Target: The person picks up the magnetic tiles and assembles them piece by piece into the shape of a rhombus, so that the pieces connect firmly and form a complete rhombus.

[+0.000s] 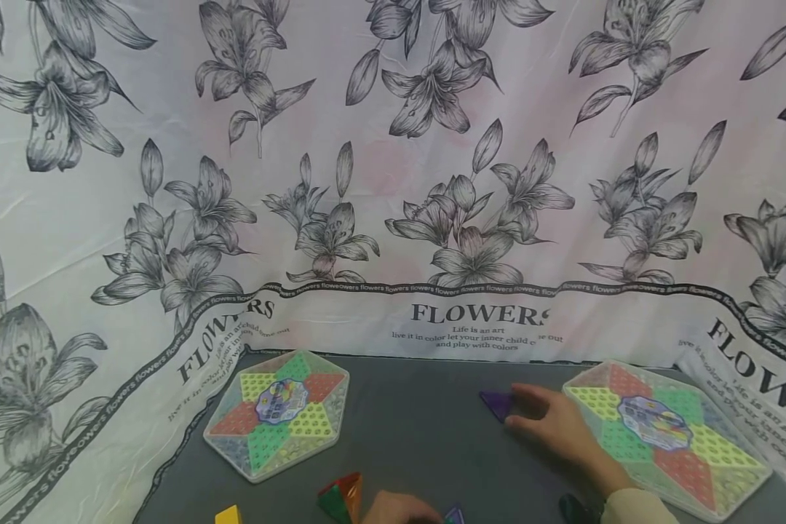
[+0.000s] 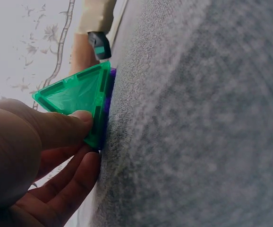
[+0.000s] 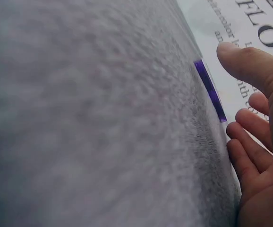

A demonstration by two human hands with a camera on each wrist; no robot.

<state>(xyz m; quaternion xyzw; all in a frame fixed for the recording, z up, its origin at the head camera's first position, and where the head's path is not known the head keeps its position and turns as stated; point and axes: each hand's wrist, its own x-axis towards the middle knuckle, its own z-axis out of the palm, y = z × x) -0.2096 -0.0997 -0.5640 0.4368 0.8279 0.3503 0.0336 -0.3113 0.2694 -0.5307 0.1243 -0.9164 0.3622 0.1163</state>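
Note:
My left hand (image 2: 56, 137) pinches a green triangular magnetic tile (image 2: 72, 92), the thumb on its face and the other fingers behind. A purple strip (image 2: 112, 85) shows along the tile's lower edge, close to the grey surface. In the head view only part of the left hand (image 1: 399, 507) is visible, at the bottom edge, with a blue-purple piece (image 1: 454, 515) beside it. My right hand (image 1: 557, 429) reaches to a flat purple triangular tile (image 1: 495, 405). In the right wrist view, thumb and fingers stand apart near the purple tile (image 3: 210, 92), seen edge-on.
Orange and green tiles (image 1: 343, 498) stand joined left of the left hand, and a yellow piece (image 1: 228, 515) lies farther left. Hexagonal game boards with star patterns lie at the left (image 1: 262, 440) and right (image 1: 684, 466). A flower-printed cloth (image 1: 340, 313) borders the grey tabletop (image 1: 419, 422).

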